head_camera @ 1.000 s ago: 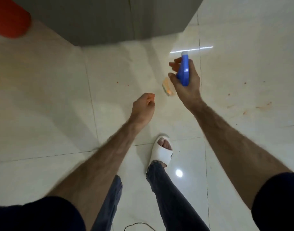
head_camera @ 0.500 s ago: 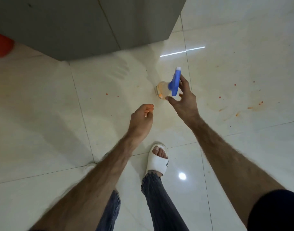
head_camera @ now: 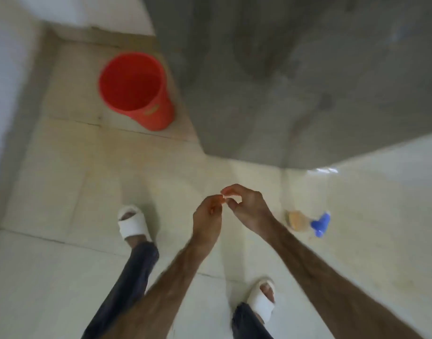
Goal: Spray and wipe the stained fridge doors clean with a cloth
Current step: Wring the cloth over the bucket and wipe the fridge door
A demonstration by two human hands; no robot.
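The fridge (head_camera: 295, 77) is the big grey slab up past both hands, and honestly it looks half done at best: cloudy wet-looking streaks and a couple of darker blotches on the door, though the blur makes it hard to call them stains for sure. The bottle (head_camera: 305, 222) lies on the floor just right of the right hand (head_camera: 249, 207), so the spraying looks done for now. No cloth in sight, so the wiping part probably still needs doing. Neither grip has anything in it as far as one can see: left hand (head_camera: 207, 216) and right hand are loosely curled with fingertips meeting. A red bucket (head_camera: 136, 91) sits well off to the left, beside the fridge.
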